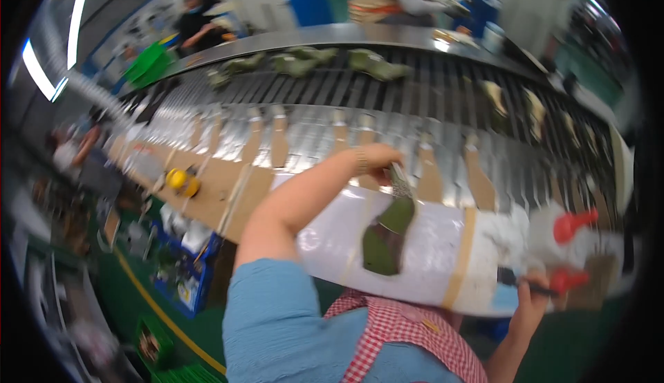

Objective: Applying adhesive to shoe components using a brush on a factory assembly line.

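Observation:
My left hand (382, 157) reaches over the worktable, its fingers closed round the narrow, patterned far end of a dark green shoe upper (389, 234). The wider end of the upper rests on a white sheet (332, 241) that covers the table. At the right, near the table's front edge, my right hand (530, 307) grips a dark-handled brush (508, 276). The brush's dark flat head points left, close to two pale containers with red tops (575, 226). Blur hides the fine detail of the brush and of the fingertips.
Beyond the table a slatted conveyor (311, 92) carries several green uppers (377, 65). Brown sole-shaped boards (429, 174) stand along its near side. A yellow round object (182, 182) sits at the left, above a blue crate (187, 265). Other people work across the conveyor.

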Available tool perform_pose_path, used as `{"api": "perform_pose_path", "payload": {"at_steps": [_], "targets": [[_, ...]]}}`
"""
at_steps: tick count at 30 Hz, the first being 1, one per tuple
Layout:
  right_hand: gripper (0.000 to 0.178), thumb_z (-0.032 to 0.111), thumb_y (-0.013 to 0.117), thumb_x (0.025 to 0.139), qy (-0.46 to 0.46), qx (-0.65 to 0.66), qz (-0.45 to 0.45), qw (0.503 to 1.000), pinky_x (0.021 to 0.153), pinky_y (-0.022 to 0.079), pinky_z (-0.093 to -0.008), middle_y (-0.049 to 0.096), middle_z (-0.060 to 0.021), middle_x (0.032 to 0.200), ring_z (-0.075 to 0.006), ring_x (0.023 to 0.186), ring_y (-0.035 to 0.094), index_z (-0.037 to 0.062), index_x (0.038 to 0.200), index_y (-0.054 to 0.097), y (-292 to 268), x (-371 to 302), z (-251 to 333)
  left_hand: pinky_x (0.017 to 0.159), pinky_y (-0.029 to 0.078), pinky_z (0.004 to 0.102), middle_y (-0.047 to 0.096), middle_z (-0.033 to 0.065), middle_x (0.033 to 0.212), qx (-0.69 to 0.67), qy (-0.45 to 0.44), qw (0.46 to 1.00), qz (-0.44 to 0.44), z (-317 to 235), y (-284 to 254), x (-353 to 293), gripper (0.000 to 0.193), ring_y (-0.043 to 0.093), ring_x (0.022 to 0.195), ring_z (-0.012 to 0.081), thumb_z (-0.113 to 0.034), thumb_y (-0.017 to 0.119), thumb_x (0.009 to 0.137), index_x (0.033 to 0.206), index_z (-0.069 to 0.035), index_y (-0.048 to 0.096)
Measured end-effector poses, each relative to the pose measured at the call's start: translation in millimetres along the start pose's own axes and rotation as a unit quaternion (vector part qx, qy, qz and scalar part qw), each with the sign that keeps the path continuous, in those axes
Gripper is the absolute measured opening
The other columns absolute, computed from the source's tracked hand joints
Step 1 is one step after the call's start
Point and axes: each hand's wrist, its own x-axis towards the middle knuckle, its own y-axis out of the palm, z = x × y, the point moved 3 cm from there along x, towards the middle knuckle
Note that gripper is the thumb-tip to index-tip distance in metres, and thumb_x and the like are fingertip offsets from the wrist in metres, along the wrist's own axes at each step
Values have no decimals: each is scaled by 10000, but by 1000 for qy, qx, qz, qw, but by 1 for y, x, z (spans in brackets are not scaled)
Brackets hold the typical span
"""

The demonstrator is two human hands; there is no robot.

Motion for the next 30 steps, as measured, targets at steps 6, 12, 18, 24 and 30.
{"api": "perform_pose_path", "payload": {"at_steps": [6,12,18,24,30], "targets": [[209,41,749,735,-35,-191,-81,978,755,457,-257,625,-40,841,-119,810,579,-7,886,613,-58,33,-4,772,502,296,623,95,1043,141,88,986,19,38,76,-47,640,599,907,163,-387,785,712,1168,1,559],[238,95,752,708,-25,-350,-83,933,718,477,-324,659,-88,844,-231,797,631,29,897,623,-92,53,-43,830,474,287,622,69,1055,-39,50,997,49,48,107,-34,528,591,941,152,-174,775,709,1156,-2,555],[212,81,725,715,20,-378,-59,924,725,483,-344,666,-112,846,-260,809,643,30,895,627,-90,61,-66,902,451,317,619,81,1096,-260,175,949,24,37,124,-52,491,587,1014,194,-136,706,746,1183,-3,527],[202,78,712,715,28,-361,-49,931,725,482,-350,659,-129,826,-283,804,642,28,888,620,-92,61,-69,932,440,338,611,100,1102,-217,332,914,-85,16,146,-68,492,581,1034,212,-103,703,755,1194,8,509],[215,70,720,711,41,-319,-48,946,722,480,-337,649,-97,819,-232,806,635,14,893,621,-98,60,-77,934,444,318,596,89,1144,-82,376,889,-249,38,185,-57,495,561,1054,184,-84,736,775,1203,22,510]]}}
